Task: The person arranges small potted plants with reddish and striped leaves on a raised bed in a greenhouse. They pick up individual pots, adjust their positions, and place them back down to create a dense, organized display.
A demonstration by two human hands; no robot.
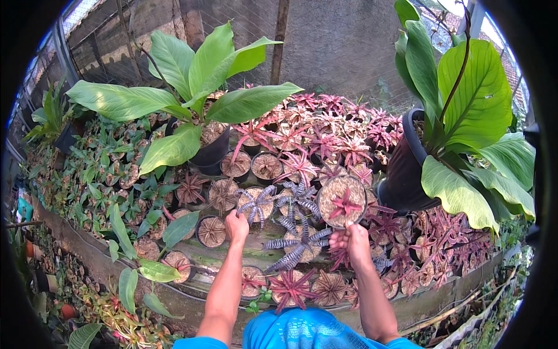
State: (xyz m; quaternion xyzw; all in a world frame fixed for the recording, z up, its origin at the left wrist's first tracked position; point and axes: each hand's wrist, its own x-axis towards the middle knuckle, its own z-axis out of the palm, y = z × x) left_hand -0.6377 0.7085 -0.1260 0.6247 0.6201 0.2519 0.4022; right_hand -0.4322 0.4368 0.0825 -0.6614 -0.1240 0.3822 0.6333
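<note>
My left hand pinches the near left rim of a small pot holding a dark, silver-banded earth star bromeliad. In my right hand is a small round pot of pale, husk-like medium, gripped at its near rim and raised above the other plants. A little red earth star grows at its centre. Between my hands stands a larger banded earth star, its long leaves reaching near my right fingers. Another banded plant sits between the two held pots.
Many potted pink earth stars crowd the bench. Tall black pots with big-leaved green plants stand at back left and right. Small green plants fill the left side. A dark mesh screen hangs behind.
</note>
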